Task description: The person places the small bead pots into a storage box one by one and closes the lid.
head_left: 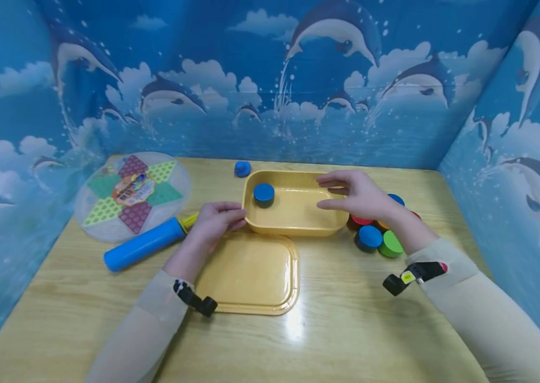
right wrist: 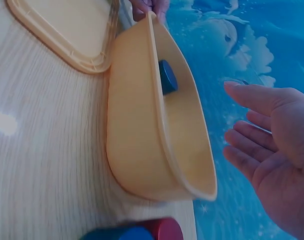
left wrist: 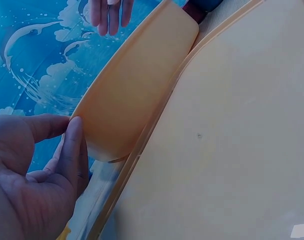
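Observation:
A yellow plastic box (head_left: 293, 230) stands on the table with one blue round piece (head_left: 264, 196) inside, near its left end. My left hand (head_left: 217, 221) pinches the box's left rim between thumb and fingers, as the left wrist view also shows. Above the box's right end hovers my right hand (head_left: 353, 194), fingers spread and holding nothing; in the right wrist view the hand (right wrist: 279, 145) is apart from the rim. Just right of the box lies a cluster of round pieces, among them a blue one (head_left: 368, 238) and a green one (head_left: 391, 244), partly hidden by the right forearm.
The yellow lid (head_left: 255, 274) lies flat in front of the box. To the left are a blue tube (head_left: 145, 246) with a yellow end and a round star-patterned game board (head_left: 162, 194). Behind the box sits a small blue object (head_left: 242, 169). Dolphin-print cloth (head_left: 270, 127) walls the table's back and sides.

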A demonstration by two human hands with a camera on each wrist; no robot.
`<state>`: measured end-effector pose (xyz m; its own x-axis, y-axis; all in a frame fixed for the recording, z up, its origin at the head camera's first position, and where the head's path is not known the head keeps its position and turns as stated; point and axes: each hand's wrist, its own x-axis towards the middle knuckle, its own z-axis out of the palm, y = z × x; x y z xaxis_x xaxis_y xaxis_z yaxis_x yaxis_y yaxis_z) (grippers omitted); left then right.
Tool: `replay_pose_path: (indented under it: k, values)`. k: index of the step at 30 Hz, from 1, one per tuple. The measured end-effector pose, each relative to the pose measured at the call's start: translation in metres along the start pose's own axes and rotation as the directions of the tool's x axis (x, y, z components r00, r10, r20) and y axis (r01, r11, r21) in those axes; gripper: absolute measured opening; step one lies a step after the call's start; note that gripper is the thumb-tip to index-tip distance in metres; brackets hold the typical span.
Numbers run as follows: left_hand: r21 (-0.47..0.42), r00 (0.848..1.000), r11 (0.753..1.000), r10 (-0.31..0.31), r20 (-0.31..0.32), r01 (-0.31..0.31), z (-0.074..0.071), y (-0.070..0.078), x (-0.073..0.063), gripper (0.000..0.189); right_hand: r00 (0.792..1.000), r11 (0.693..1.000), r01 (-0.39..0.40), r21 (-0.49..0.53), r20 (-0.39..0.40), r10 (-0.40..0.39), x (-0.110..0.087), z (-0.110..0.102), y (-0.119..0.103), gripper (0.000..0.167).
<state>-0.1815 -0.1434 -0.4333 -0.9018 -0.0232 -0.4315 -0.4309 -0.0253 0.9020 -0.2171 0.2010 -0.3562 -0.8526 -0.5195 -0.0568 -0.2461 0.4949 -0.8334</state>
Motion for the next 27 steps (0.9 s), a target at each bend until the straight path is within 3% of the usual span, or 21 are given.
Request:
replay_pose_path:
  k: [6,19,27]
  values:
    - [-0.021,1.0,1.0,0.006,0.023,-0.006,0.0,0.0,0.0,0.039,0.998,0.999,-0.024,0.024,-0.052,0.025,-0.024,-0.013,0.008,0.059]
    - [-0.01,1.0,1.0,0.004,0.009,-0.003,0.001,0.002,-0.002,0.037,0.987,0.998,-0.069,0.003,-0.148,0.069,-0.071,-0.037,0.029,0.061]
    - [-0.006,1.0,1.0,-0.005,-0.005,0.005,0.001,0.002,-0.001,0.035,0.968,0.994,-0.107,0.002,-0.23,0.105,-0.095,-0.045,0.045,0.06]
